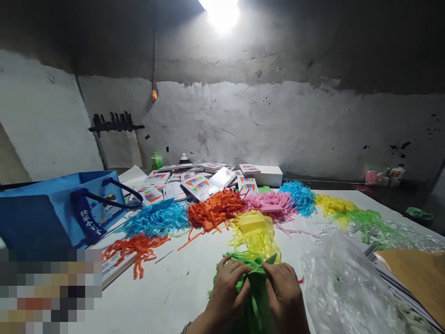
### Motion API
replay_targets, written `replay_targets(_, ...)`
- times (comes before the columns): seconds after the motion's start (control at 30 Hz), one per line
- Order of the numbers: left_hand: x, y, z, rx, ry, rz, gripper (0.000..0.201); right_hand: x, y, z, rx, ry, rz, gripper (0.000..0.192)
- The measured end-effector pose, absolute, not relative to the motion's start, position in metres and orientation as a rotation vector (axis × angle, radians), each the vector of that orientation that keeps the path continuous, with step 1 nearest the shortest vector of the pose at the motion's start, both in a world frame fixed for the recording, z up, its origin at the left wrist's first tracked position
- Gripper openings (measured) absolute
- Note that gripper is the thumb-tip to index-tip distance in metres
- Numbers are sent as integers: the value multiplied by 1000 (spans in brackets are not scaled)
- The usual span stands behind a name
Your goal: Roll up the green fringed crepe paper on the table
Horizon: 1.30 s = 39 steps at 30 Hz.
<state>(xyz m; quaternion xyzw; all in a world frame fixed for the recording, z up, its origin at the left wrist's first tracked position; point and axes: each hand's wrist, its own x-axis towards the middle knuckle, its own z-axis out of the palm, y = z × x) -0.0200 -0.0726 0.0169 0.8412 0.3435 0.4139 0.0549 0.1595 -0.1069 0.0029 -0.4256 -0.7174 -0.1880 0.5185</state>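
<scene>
My left hand [226,292] and my right hand [285,293] both grip a bundle of green paper strips [256,278] at the table's near edge, fingers pinched on its folded top. Loose green strips hang down between my wrists. Just beyond it lies a yellow paper-strip pile [254,232]. Farther back sit orange [212,209], pink [271,203] and blue [153,219] strip piles on the white table [181,283].
A blue gift bag [59,208] lies at the left. Several small printed boxes [198,181] are stacked at the back. Crumpled clear plastic [344,283] and a brown sheet [417,273] lie at the right. Bottles [157,160] stand by the wall.
</scene>
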Motion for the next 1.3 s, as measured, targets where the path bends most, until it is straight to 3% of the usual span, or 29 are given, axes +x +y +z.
replay_targets(0.17,-17,-77,20,2672,1024,1266,17,157,-107,-4,-1113,-1811,-525,41)
replay_targets(0.27,-17,-75,16,2755,998,1272,17,159,-105,-11,-1096,-1749,-408,42)
replay_targets(0.5,-22,-60,8,2902,903,1565,39,153,-107,0,-1070,-1586,-1,25)
replay_targets(0.83,-14,-71,32,2941,621,1736,23,157,-107,16,-1115,-1224,427,26)
replay_targets(1.0,-27,-88,55,2392,852,1655,15,181,-99,16,-1172,-901,444,37)
replay_targets(1.23,-63,-80,124,1371,1115,1716,38,220,-90,15,-1202,-582,427,42)
replay_targets(1.3,-73,-63,148,1253,1141,1784,35,229,-90,17,-1208,-513,404,41)
